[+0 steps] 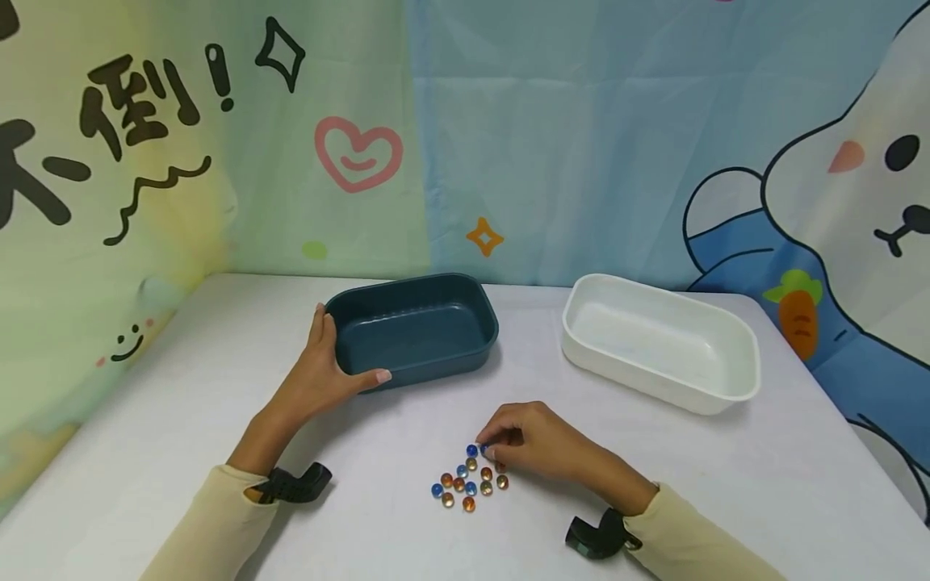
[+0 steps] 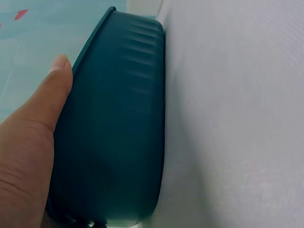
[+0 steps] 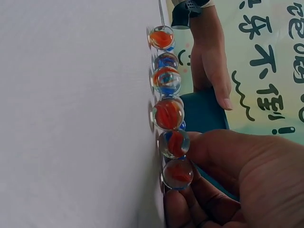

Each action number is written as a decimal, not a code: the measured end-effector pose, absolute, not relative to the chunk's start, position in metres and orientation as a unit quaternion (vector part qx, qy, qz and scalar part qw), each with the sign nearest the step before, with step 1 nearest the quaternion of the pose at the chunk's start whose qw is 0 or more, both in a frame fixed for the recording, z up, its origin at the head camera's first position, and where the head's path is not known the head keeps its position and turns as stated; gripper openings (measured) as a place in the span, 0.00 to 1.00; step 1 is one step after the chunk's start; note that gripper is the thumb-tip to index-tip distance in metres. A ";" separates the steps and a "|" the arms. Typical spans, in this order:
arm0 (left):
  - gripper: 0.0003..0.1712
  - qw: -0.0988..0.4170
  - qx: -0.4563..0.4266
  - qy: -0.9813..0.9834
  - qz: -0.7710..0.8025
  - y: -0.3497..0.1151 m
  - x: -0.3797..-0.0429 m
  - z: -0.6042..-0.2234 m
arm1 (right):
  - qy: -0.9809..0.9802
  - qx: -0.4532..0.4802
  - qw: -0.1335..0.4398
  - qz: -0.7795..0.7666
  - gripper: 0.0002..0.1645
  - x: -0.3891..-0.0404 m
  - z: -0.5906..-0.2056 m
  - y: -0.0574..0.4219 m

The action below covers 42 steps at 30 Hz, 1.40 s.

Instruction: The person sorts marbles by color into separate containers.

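Left hand spread wide at the near corner of the dark teal tray, fingers fairly straight against its end, thumb along the near wall with its tip by the rim; it touches the tray from outside, though I can't make out every finger; right hand down low, thumb and forefinger pinched on a blue marble, other fingers bent in; can't tell if that marble is off the white counter. Loose marbles, clear glass with blue or orange-amber colour, lie scattered between the hands, much nearer the right, just off its thumb side; some touch or nearly touch; side-on at the right wrist, several orange ones line up before its thumb. Teal tray sits flat, rim up, directly under the left hand's grasp; white tray sits beyond the right hand and off to its right, rim up, well apart from both hands; a black camera is strapped at the left wrist, another black camera at the right; printed cloth backdrop hangs past both hands, behind the trays.
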<state>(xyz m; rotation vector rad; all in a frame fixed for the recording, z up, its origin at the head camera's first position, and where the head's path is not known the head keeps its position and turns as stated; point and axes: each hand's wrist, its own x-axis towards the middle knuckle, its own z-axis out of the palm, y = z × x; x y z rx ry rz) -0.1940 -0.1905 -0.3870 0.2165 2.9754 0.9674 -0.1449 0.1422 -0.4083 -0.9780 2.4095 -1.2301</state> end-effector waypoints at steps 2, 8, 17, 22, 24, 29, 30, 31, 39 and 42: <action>0.78 0.004 0.068 0.949 0.308 -0.191 -0.193 -0.388 | 0.834 -0.339 0.130 -0.417 0.10 -0.145 -0.408 0.142; 0.77 0.006 0.065 0.952 0.300 -0.191 -0.194 -0.389 | 0.831 -0.334 0.117 -0.428 0.09 -0.145 -0.407 0.145; 0.77 0.006 0.069 0.954 0.290 -0.191 -0.194 -0.388 | 0.815 -0.315 0.082 -0.479 0.12 -0.150 -0.406 0.151; 0.76 0.004 0.076 0.955 0.287 -0.192 -0.194 -0.389 | 0.811 -0.302 0.068 -0.496 0.11 -0.155 -0.406 0.156; 0.76 0.003 0.078 0.955 0.286 -0.193 -0.194 -0.389 | 0.805 -0.303 0.066 -0.506 0.11 -0.156 -0.405 0.158; 0.75 0.001 0.082 0.955 0.284 -0.193 -0.195 -0.390 | 0.796 -0.295 0.066 -0.524 0.10 -0.159 -0.405 0.163; 0.75 0.001 0.083 0.955 0.284 -0.193 -0.195 -0.390 | 0.796 -0.292 0.065 -0.525 0.10 -0.159 -0.404 0.163; 0.75 0.001 0.084 0.955 0.283 -0.194 -0.196 -0.390 | 0.795 -0.291 0.065 -0.528 0.10 -0.159 -0.404 0.164; 0.74 -0.001 0.093 0.957 0.276 -0.195 -0.195 -0.390 | 0.797 -0.262 0.055 -0.541 0.10 -0.160 -0.399 0.168; 0.74 -0.003 0.094 0.957 0.275 -0.195 -0.195 -0.390 | 0.801 -0.250 0.056 -0.542 0.10 -0.161 -0.398 0.170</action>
